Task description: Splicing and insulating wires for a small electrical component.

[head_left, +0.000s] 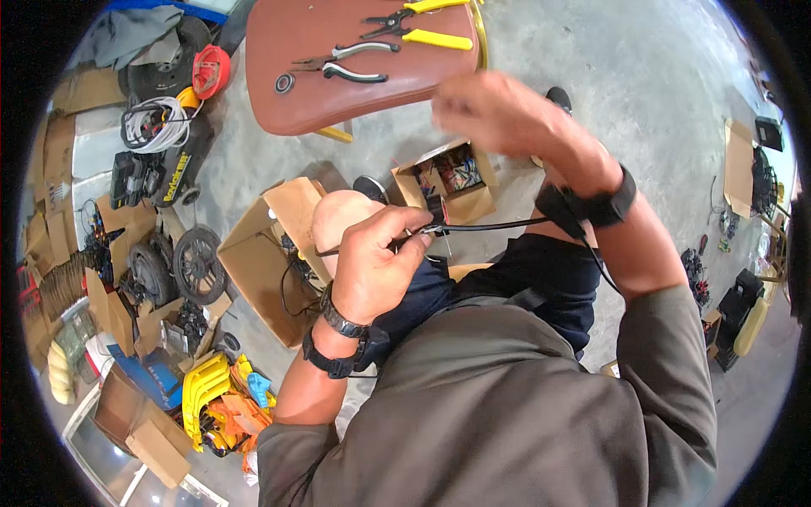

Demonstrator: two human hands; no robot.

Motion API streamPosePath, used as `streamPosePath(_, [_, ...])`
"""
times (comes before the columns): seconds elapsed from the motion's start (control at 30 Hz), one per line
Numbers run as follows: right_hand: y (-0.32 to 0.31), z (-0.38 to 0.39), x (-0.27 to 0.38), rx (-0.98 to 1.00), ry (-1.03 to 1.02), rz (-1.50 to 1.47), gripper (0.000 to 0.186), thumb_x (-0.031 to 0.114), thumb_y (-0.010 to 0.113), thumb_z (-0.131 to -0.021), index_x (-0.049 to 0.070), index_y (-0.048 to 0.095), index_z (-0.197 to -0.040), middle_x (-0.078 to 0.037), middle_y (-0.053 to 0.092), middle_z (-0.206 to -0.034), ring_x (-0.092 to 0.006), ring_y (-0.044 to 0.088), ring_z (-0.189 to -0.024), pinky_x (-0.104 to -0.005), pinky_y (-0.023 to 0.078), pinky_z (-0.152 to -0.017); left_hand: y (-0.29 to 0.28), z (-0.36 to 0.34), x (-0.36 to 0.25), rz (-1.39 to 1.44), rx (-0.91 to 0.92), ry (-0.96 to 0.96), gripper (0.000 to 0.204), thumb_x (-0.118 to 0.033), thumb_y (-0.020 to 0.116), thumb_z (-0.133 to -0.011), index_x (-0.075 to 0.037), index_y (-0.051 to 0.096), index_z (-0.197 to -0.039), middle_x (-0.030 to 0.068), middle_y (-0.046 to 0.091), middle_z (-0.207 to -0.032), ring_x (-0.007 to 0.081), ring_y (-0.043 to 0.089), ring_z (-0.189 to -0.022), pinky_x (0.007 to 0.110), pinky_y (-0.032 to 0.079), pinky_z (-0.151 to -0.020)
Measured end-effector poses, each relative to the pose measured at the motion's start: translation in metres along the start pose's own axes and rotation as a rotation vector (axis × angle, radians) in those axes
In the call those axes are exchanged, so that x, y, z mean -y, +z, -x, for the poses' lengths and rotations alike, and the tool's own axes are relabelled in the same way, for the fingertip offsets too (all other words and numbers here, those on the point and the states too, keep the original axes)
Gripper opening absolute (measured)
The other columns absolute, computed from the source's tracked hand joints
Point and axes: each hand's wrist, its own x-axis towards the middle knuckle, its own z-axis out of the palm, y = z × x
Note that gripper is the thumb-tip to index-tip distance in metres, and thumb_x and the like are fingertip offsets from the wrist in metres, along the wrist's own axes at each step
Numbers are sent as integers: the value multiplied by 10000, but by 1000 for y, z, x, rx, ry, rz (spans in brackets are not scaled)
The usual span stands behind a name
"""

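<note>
On the near side of the brown seat (296,111), the left hand (376,266) pinches a black cable (490,226); a firm, close pinch should stop it twisting. The right hand (490,111) blurs at the seat's near right corner; I cannot tell whether it holds anything. Pliers (331,66) and a yellow-handled tool (435,39) lie on the seat; nearer than it, an open box (473,203) could catch slack.

Black spoked wheel (199,264) is standing on the floor (236,169), coiled pale cord (176,127) is lying beyond the wheel, red helmet-like shell (211,72) is sitting farther past it, yellow-and-orange heap (203,393) is spreading on the wheel's near side
</note>
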Motion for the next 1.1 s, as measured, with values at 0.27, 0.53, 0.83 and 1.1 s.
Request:
streamPosePath(0.27, [53, 60, 21, 365, 162, -580, 395, 222, 531, -970, 45, 518, -1323, -143, 662, -1049, -222, 653, -892, -353, 518, -742, 11, 18, 0, -284, -90, 227, 150, 11, 704, -758, -6, 652, -897, 134, 651, -794, 300, 631, -726, 353, 500, -661])
streamPosePath(0.53, [61, 53, 30, 521, 204, -645, 387, 187, 594, -929, -10, 550, -1259, -96, 643, -968, -134, 583, -673, -275, 483, -600, 15, 34, 0, -350, -137, 308, 131, 45, 714, -777, 15, 648, -886, 111, 658, -847, 195, 639, -729, 291, 507, -655])
streamPosePath(0.83, [60, 57, 47, 301, 271, -823, 323, 19, 614, -864, 24, 578, -1184, -28, 565, -796, -110, 576, -656, -252, 481, -598, 20, 43, 8, -295, -215, 414, 168, 68, 733, -728, 5, 649, -859, 105, 652, -838, 194, 624, -706, 288, 496, -632])
streamPosePath(1.1, [67, 61, 51, 52, 162, -928, 343, -33, 610, -771, -3, 580, -1111, -49, 562, -708, -127, 568, -612, -298, 466, -550, 22, 41, 9, -321, -245, 446, 190, 67, 734, -738, 6, 658, -900, 104, 648, -821, 176, 625, -688, 278, 494, -597])
